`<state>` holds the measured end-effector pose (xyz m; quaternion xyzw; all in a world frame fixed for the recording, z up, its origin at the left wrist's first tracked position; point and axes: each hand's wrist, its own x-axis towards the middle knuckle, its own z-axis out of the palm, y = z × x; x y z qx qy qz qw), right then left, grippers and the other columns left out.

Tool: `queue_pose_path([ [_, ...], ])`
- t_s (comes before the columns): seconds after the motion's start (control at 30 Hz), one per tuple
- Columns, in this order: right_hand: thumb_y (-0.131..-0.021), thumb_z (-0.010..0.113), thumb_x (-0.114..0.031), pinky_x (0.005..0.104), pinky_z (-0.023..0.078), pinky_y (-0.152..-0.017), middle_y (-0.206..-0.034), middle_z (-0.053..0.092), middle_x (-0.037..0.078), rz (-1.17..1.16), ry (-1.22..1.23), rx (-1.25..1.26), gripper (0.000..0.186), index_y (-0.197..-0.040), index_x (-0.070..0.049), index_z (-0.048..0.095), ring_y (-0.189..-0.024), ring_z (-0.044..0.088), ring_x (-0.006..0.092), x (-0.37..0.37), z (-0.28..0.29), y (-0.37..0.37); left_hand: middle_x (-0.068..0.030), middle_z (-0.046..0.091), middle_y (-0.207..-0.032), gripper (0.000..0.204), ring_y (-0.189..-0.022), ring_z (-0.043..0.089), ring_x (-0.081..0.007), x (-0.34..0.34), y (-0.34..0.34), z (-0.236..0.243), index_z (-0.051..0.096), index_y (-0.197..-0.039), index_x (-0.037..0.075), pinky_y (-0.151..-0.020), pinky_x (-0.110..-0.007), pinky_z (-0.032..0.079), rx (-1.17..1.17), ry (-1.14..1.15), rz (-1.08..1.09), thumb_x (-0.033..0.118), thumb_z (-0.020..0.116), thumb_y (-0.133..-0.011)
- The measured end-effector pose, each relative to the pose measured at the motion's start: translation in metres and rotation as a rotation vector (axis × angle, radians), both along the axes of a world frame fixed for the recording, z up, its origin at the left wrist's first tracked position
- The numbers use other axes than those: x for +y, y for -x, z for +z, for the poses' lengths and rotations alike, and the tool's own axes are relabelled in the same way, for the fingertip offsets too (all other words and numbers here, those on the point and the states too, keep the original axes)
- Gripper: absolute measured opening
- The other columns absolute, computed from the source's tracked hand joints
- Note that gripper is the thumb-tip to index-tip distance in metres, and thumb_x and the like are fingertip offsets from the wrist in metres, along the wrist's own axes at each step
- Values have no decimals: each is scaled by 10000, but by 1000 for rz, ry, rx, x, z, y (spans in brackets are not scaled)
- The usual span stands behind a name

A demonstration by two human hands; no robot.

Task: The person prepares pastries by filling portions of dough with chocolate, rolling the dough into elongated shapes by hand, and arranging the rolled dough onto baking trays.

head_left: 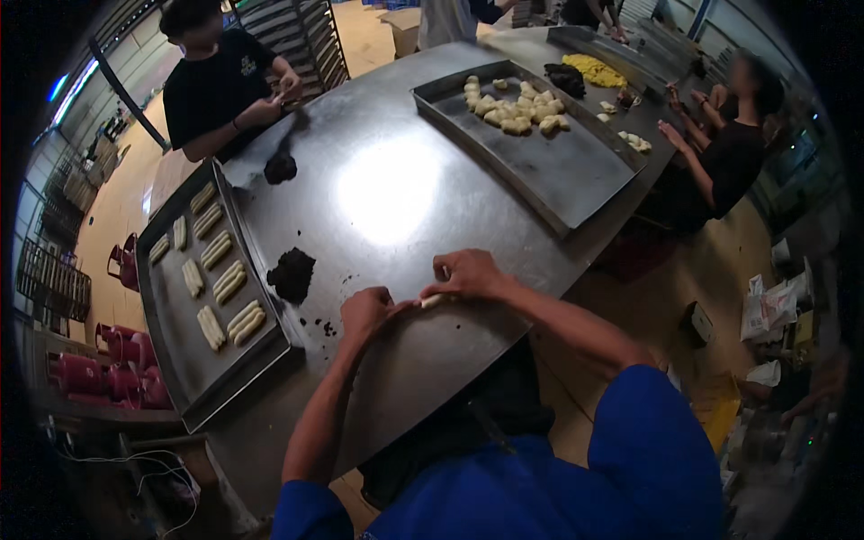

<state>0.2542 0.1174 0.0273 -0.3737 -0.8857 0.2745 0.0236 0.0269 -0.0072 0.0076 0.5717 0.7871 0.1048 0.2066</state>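
A small, pale piece of dough lies on the metal table near its front edge, between my two hands. My left hand is closed, its fingertips pinching the dough's left end. From above right, my right hand curls over the same piece, with thumb and fingers closed on it. Part of the dough is hidden under the fingers. To the left of my left hand, a dark, crumbly filling mound sits on the table, with crumbs scattered beside it.
At the left, a metal tray holds several dough sticks. A larger tray beyond my right hand holds dough lumps. Another dark mound and yellow filling lie farther off. People work around the table. Red gas cylinders stand left.
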Motion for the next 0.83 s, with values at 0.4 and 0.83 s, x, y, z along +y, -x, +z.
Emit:
queue_pose_path([
  [0.4,-949,734,-392,386,560,-802,-962,765,127,-129,32,486,327,-1056,-86,772,-837,719,276,78,23,-7,-124,702,-684,613,-669,701,-332,-2,6,-6,752,-741,93,-654,-446,516,-7,-128,42,671,631,-905],
  [0.83,-840,798,-491,448,521,-1018,-1328,662,225,-1088,-299,327,729,-1356,-12,608,-1226,645,374,382,-45,-157,-130,629,-639,745,-667,674,-332,-7,-1,-32,675,-673,103,-658,-447,497,-117,-433,73,672,359,-1034],
])
